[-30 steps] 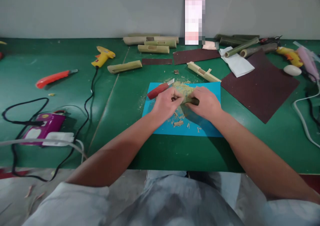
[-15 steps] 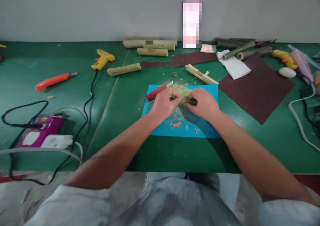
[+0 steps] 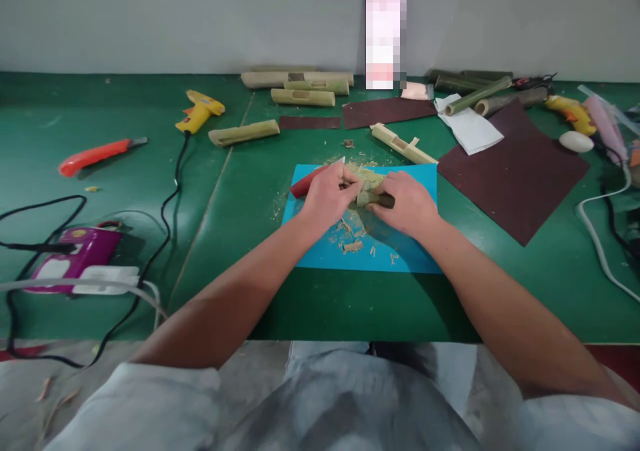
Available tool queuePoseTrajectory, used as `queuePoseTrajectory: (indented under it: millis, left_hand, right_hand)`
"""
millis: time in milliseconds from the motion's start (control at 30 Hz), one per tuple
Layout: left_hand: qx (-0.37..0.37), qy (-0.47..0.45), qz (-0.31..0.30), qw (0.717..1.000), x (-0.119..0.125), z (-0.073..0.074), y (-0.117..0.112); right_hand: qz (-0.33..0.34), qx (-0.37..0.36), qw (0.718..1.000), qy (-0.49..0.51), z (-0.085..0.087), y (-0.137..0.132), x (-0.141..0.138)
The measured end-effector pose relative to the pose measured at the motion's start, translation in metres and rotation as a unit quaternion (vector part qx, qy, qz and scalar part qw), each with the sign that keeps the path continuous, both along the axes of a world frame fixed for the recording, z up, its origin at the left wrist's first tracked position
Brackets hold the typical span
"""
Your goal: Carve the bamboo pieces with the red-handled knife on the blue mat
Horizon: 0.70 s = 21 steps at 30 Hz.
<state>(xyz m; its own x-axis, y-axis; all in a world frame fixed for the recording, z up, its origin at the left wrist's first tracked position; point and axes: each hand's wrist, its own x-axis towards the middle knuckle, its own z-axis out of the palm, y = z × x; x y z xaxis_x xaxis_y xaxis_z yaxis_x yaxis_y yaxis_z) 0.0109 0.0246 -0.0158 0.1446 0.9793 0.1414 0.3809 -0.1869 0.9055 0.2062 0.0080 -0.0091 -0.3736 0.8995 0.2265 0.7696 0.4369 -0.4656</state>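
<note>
My right hand (image 3: 405, 201) is closed around a short green bamboo piece (image 3: 369, 198), whose left end shows past the fingers. Close beside that end, my left hand (image 3: 330, 191) has its fingers pinched together. Whatever lies between its fingertips is too small and hidden to name. Both hands are over a blue sheet (image 3: 320, 258), strewn with pale shavings (image 3: 367, 171) and a small curled bamboo chip (image 3: 353, 246). A red-handled knife (image 3: 306, 183) lies behind my left hand, its handle partly covered and its blade tip showing.
An orange cutter (image 3: 97, 156), a yellow glue gun (image 3: 201, 112) and a purple power strip (image 3: 80, 258) with loose cords are on the left. Bamboo tubes (image 3: 303, 98) lie along the back. Dark brown sheets (image 3: 520, 184), a white cloth (image 3: 473, 131) and an egg-shaped white object (image 3: 577, 142) are at right.
My left hand has drawn slightly left from the bamboo piece, so more of its end shows. The knife is more covered by that hand. The view has shifted slightly.
</note>
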Motion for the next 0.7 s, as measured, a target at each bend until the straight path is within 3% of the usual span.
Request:
queuePoseTrajectory:
  millis: [167, 267, 400, 500, 700]
  left_hand:
    - [-0.017, -0.055, 0.041, 0.997, -0.004, 0.009, -0.005]
    - [-0.084, -0.152, 0.062, 0.983, -0.006, 0.017, -0.005]
    - [-0.171, -0.220, 0.034, 0.960, -0.007, 0.022, -0.005]
    - [-0.150, -0.224, 0.020, 0.963, -0.009, 0.021, -0.006]
    - [-0.034, -0.153, 0.026, 0.987, -0.010, 0.010, -0.006]
  right_hand:
    - [0.006, -0.016, 1.000, 0.006, 0.001, 0.000, 0.001]
    - [0.005, -0.013, 1.000, -0.001, 0.002, 0.000, 0.001]
    - [0.009, -0.015, 1.000, -0.008, 0.005, -0.001, 0.001]
    - [-0.005, -0.019, 1.000, -0.017, 0.005, -0.001, 0.000]
    - [-0.008, -0.011, 1.000, -0.016, 0.003, -0.001, 0.001]
